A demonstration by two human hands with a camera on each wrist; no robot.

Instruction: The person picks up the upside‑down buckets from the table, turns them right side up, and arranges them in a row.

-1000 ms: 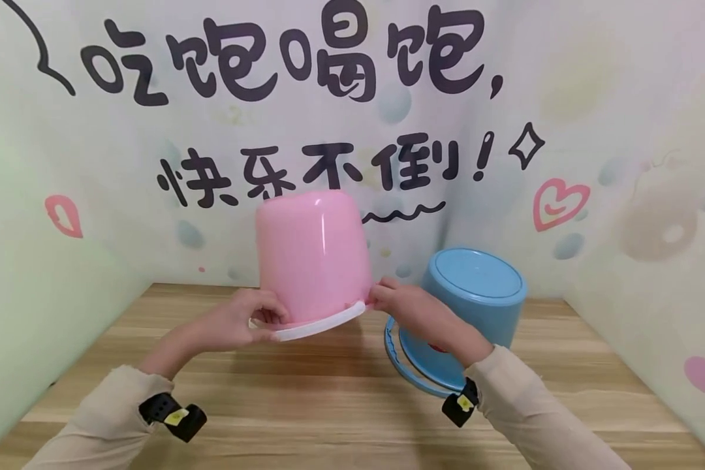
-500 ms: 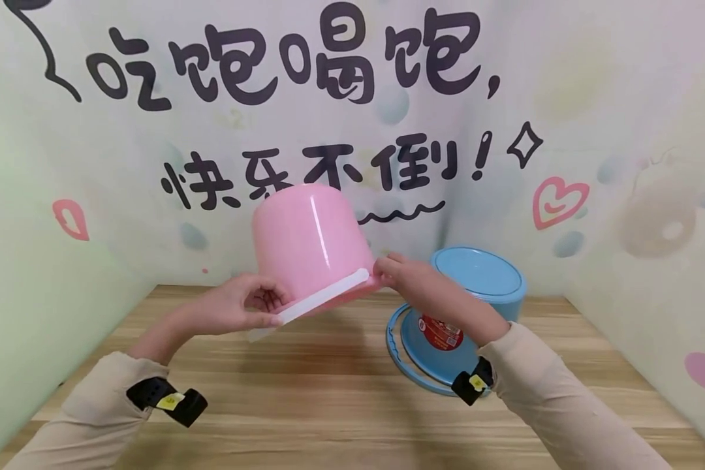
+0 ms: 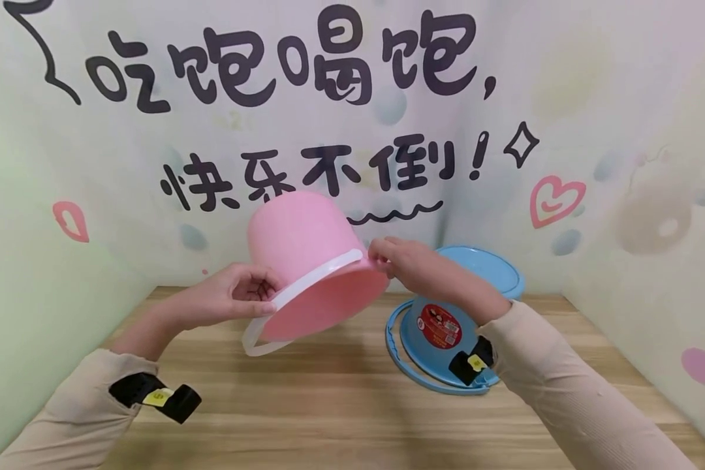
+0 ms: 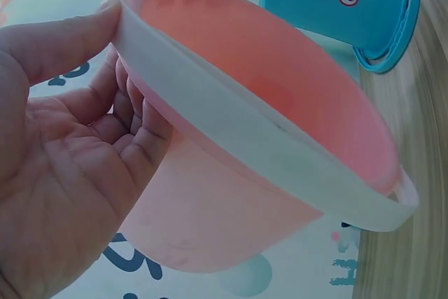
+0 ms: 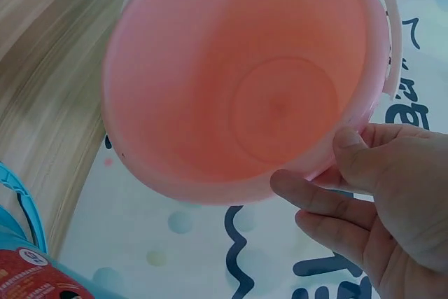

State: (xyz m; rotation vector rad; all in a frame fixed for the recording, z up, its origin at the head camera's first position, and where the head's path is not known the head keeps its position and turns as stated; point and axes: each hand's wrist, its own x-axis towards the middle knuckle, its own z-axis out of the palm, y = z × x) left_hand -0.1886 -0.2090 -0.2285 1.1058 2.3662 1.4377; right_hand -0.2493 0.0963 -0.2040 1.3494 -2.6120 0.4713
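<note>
Now tips glossy pink plastic bucket (image 3: 299,232) mouth-forward, baring its inside (image 5: 231,96); pinches curved white handle (image 4: 238,134) with left hand (image 3: 223,295), rim (image 5: 189,192) with right hand (image 3: 417,266).

Table (image 3: 305,418): light brown, wood-grain top, streaks running crosswise. On it: bucket (image 3: 431,358), blue, upside down, mouth to the wood, placed right of centre towards the back; base uppermost; red label (image 3: 440,326) on the side; blue handle (image 3: 390,344) lowered, looping round the rim, left and near side
</note>
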